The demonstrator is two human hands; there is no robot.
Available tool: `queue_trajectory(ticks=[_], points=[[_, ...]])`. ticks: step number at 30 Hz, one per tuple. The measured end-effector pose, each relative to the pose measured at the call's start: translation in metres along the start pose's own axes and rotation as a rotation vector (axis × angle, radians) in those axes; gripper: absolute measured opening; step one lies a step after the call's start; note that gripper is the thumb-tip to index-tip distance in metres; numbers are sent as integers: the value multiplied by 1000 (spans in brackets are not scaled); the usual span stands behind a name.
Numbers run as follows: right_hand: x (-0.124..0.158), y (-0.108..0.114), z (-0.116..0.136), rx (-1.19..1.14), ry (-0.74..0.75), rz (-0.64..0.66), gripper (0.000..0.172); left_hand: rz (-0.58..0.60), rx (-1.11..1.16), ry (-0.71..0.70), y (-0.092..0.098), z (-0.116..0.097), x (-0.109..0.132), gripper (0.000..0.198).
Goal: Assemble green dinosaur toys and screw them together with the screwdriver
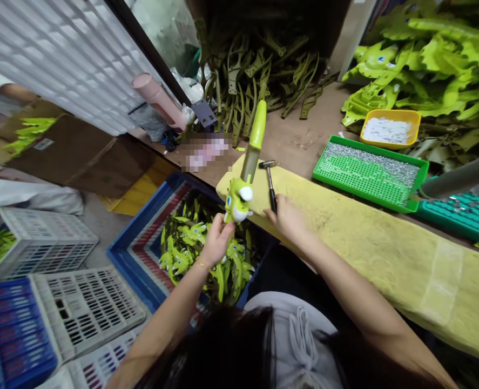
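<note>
On the far left, near the floor, I see white plastic crates (89, 319), and one of them has blue inside. Next to them stands a blue crate (129, 254) full of lime-green toy parts (194, 254). My left hand (217, 241) is above this crate and is closed firmly around a lime-green plastic toy (239, 201); a gold bracelet (201, 265) is on the wrist. The toy is in the air over the crate's far edge, and its long grey and green part points up and away from me.

Just beside it, my right hand (288, 219) is closed around the handle of a small hammer (270, 186), with the metal head up. Under this hand, along the near edge of the wooden bench (288, 129), lies a long yellow pad (385, 254).

Further right on the bench are a green tray (323, 154) with many small metal pins (369, 156), a yellow tray (393, 112) with white bits (386, 130), and at the right edge a teal tray (437, 219).
</note>
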State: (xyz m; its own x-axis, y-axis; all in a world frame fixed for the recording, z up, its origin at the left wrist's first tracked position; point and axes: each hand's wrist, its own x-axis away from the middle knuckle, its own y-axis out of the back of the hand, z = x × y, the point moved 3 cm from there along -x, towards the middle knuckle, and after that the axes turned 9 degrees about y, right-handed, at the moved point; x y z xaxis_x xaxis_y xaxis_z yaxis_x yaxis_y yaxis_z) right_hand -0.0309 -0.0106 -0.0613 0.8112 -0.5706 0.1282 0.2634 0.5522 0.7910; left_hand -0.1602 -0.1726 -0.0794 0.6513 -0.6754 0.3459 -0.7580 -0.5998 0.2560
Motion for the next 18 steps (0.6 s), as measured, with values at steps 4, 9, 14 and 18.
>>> queue_trajectory(ticks=[4, 9, 14, 18], points=[[-9, -3, 2, 169, -60, 94, 41, -69, -137, 24, 27, 15, 8, 48], [5, 18, -23, -69, -225, -71, 40, -139, -345, 73, 53, 35, 29, 37], [50, 14, -32, -286, -3, -180, 47, -159, -682, 90, 66, 53, 50, 38], [73, 2, -22, -286, 158, -157, 51, -192, -1001, 40, 70, 59, 52, 40]])
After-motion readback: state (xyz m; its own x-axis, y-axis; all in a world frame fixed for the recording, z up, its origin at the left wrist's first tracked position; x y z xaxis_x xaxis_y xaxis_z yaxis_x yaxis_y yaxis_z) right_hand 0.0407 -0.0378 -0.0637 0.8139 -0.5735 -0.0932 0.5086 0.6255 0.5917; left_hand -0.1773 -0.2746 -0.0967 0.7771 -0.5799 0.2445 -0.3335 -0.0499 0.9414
